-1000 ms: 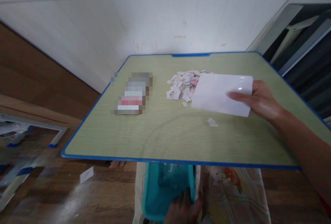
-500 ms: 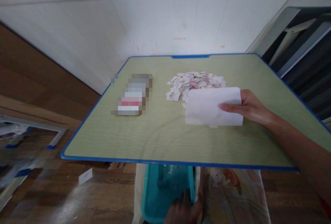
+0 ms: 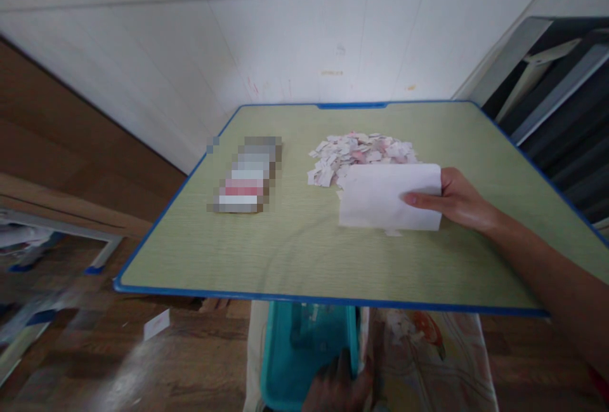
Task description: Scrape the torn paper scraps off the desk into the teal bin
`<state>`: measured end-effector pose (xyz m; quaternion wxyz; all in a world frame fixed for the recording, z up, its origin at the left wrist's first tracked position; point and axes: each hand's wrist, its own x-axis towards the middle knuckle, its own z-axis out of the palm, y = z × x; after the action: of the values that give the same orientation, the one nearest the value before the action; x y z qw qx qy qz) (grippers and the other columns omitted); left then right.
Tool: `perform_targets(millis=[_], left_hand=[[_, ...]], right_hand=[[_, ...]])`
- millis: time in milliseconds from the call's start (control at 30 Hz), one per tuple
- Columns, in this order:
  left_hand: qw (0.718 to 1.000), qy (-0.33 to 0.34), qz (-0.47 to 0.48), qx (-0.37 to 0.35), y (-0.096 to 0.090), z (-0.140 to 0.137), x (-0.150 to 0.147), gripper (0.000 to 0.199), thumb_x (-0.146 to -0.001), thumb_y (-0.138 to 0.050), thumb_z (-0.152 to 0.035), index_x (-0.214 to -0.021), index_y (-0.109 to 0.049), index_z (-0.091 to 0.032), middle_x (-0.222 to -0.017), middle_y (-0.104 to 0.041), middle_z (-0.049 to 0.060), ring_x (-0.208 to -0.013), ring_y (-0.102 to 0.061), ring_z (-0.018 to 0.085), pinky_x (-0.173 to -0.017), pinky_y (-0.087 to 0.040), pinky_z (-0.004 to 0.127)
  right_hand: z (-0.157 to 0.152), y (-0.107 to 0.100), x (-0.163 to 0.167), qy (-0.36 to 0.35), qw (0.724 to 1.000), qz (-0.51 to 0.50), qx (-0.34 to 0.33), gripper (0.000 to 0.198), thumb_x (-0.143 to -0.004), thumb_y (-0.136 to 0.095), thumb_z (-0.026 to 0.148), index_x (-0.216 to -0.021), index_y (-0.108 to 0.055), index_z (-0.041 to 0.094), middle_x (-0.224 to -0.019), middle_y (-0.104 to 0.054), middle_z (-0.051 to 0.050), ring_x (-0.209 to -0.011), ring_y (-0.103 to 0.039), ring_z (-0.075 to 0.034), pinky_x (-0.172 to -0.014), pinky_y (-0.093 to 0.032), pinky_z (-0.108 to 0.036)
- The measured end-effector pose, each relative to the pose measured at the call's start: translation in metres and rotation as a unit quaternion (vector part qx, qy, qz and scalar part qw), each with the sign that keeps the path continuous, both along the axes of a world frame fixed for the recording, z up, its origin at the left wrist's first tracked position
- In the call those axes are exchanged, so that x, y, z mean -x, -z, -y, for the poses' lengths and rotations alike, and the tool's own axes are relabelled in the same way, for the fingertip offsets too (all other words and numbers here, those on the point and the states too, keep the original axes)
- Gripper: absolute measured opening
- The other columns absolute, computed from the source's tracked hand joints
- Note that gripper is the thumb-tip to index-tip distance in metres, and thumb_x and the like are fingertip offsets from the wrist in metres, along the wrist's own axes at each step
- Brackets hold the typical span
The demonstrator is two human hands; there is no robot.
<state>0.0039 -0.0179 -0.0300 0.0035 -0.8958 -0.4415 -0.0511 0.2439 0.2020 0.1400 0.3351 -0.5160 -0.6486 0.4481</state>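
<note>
My right hand (image 3: 459, 199) is closed on the right end of a white paper sheet (image 3: 380, 199), thumb across its face and the other fingers hidden behind. The sheet is tilted up over the front of a heap of torn paper pieces (image 3: 361, 145) and covers part of it. A small scrap (image 3: 392, 232) pokes out under its lower edge. Below the table, my left hand (image 3: 337, 386) grips the right rim of a teal plastic tray (image 3: 280, 361), its fingers on the inner side and thumb outside; it is dim there.
A blurred-out flat item (image 3: 245, 174) lies on the left of the green table (image 3: 200, 253), which has a blue edge. White wall panels (image 3: 285, 37) stand behind. Paper scraps lie on the patterned cloth (image 3: 428, 361) below, and a white card (image 3: 157, 324) is on the wooden floor.
The white sheet and my right hand have shifted very slightly left. My left hand stays at the tray, and the view has moved a touch.
</note>
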Motion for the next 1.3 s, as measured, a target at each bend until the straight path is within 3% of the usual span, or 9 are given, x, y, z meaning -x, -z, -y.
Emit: perform_targets(millis=[300,400,567,733,900,1100,1300], left_hand=[[1.0,-0.001,0.011,0.017,-0.001,-0.001,0.001,0.042,-0.063,-0.058,-0.019,-0.103,-0.047,-0.027,-0.077,-0.061,0.005,-0.053,-0.055,0.017,-0.04,-0.045,0.025],[1.0,-0.001,0.01,0.026,0.0,0.0,0.001,0.041,-0.064,-0.057,-0.018,-0.103,-0.047,-0.028,-0.08,-0.061,0.006,-0.054,-0.056,0.017,-0.041,-0.046,0.025],[0.999,0.005,0.006,0.034,-0.002,0.0,0.001,0.043,-0.062,-0.057,-0.015,-0.102,-0.047,-0.028,-0.08,-0.061,0.005,-0.055,-0.056,0.017,-0.043,-0.046,0.025],[0.999,-0.006,0.011,0.031,-0.004,-0.001,0.0,0.044,-0.062,-0.06,-0.018,-0.102,-0.047,-0.027,-0.077,-0.06,0.004,-0.053,-0.055,0.018,-0.04,-0.045,0.025],[0.999,0.0,-0.012,0.031,-0.004,-0.001,0.001,0.045,-0.062,-0.06,-0.015,-0.102,-0.046,-0.028,-0.081,-0.061,0.005,-0.055,-0.056,0.017,-0.041,-0.045,0.024],[0.999,0.008,-0.024,0.043,-0.003,0.001,0.003,0.041,-0.067,-0.055,-0.018,-0.105,-0.045,-0.028,-0.084,-0.061,0.005,-0.059,-0.056,0.016,-0.045,-0.046,0.024],[0.999,0.02,-0.029,0.042,0.0,0.0,0.005,0.045,-0.068,-0.054,-0.018,-0.11,-0.042,-0.027,-0.085,-0.06,0.007,-0.06,-0.057,0.016,-0.045,-0.046,0.024]], right_hand=[[-0.003,0.001,0.006,0.11,0.992,-0.034,-0.045,0.022,-0.062,-0.061,0.032,-0.081,-0.063,0.022,-0.079,-0.064,0.001,-0.061,-0.057,-0.013,-0.052,-0.046,-0.024],[-0.005,-0.001,0.002,0.101,0.994,-0.027,-0.032,0.023,-0.06,-0.063,0.03,-0.08,-0.063,0.019,-0.075,-0.064,0.0,-0.058,-0.055,-0.012,-0.049,-0.044,-0.021],[-0.001,-0.006,-0.012,0.119,0.991,-0.061,-0.011,0.013,-0.056,-0.067,0.024,-0.062,-0.059,0.016,-0.054,-0.056,0.005,-0.042,-0.048,-0.006,-0.038,-0.036,-0.016],[0.001,-0.005,-0.014,0.135,0.987,-0.083,-0.026,0.017,-0.057,-0.066,0.024,-0.071,-0.061,0.017,-0.06,-0.058,0.004,-0.047,-0.052,-0.008,-0.041,-0.039,-0.018],[-0.002,-0.012,-0.018,0.083,0.996,-0.019,0.013,0.012,-0.055,-0.067,0.025,-0.059,-0.06,0.016,-0.053,-0.057,0.004,-0.041,-0.049,-0.007,-0.036,-0.036,-0.016],[0.001,-0.026,-0.043,0.039,0.998,0.026,0.03,0.012,-0.052,-0.067,0.023,-0.063,-0.064,0.018,-0.055,-0.06,0.002,-0.043,-0.052,-0.009,-0.036,-0.039,-0.018],[-0.001,-0.023,-0.043,0.135,0.991,-0.001,-0.015,0.015,-0.053,-0.067,0.023,-0.066,-0.063,0.016,-0.057,-0.06,0.001,-0.043,-0.051,-0.009,-0.036,-0.037,-0.018]])
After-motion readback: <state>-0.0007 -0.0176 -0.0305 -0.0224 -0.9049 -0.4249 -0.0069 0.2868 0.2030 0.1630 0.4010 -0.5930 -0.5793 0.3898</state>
